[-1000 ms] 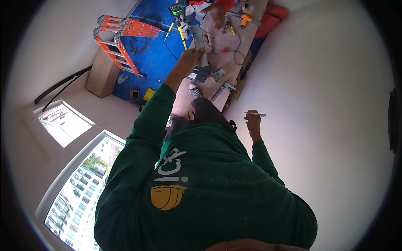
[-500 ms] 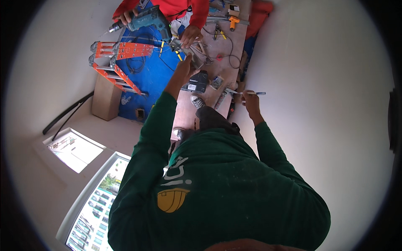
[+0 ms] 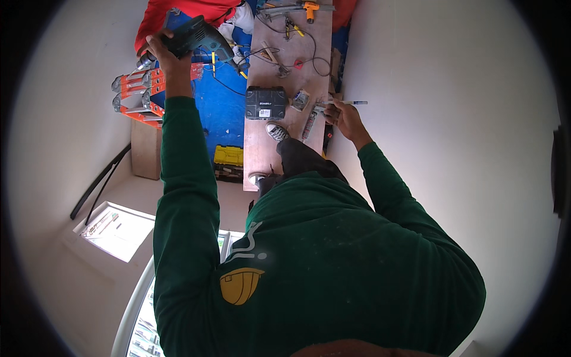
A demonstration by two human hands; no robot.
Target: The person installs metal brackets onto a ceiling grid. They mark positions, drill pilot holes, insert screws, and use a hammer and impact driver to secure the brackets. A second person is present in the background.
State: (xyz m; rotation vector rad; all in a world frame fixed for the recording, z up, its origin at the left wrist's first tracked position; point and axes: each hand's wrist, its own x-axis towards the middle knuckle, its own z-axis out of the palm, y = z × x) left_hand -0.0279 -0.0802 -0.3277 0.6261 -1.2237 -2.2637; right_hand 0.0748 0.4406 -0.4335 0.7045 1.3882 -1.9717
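A teal and black corded power drill [image 3: 199, 37] is up at the top left, its chuck pointing left and down. My left hand [image 3: 169, 59] is closed round the drill's front end, at the end of my outstretched arm. Beside the drill is the red sleeve [image 3: 178, 9] of another person, whose hands I cannot make out. At the right, near the wall, my right hand [image 3: 347, 122] is closed on a slim white pen [image 3: 360, 102] with a bluish end. Just left of that hand, a printed tube [image 3: 309, 125] lies on the plank platform [image 3: 259, 137].
A black case [image 3: 266, 102], an orange tool [image 3: 310, 11], yellow-handled pliers [image 3: 291, 28] and loose cable lie on the platform. Left of it are an orange ladder [image 3: 140, 95], a blue floor covering [image 3: 223, 113] and a yellow toolbox [image 3: 229, 156]. My shoe [image 3: 277, 131] is beside the case.
My left hand has left the grey piece by the other person's hand, moved left and taken hold of the drill. The grey piece is out of sight. My right hand keeps the pen.
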